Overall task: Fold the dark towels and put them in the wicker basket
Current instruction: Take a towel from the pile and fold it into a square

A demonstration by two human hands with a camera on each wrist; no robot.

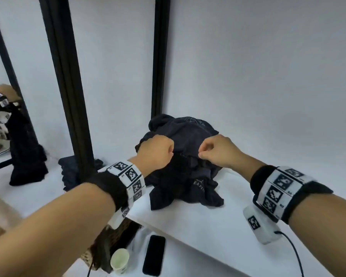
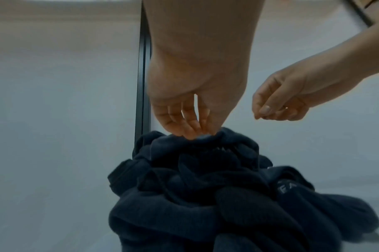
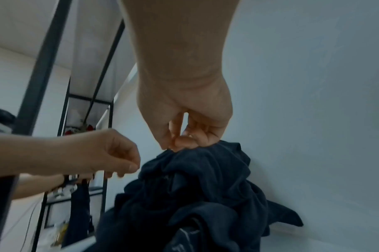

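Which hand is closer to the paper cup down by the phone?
Left. The left hand is above the cup, on the towel pile's left side; the right hand is farther right.

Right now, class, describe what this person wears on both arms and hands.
Bare hands and forearms, no sleeves or gloves. Each wrist carries a black band wrapped with white tiles printed with black square markers. A white box bearing a marker hangs under the right wrist, trailing a black cable.

L wrist band (image 1: pixel 126 180): black w/ white marker tags | R wrist band (image 1: pixel 284 188): same (white box, black cable)
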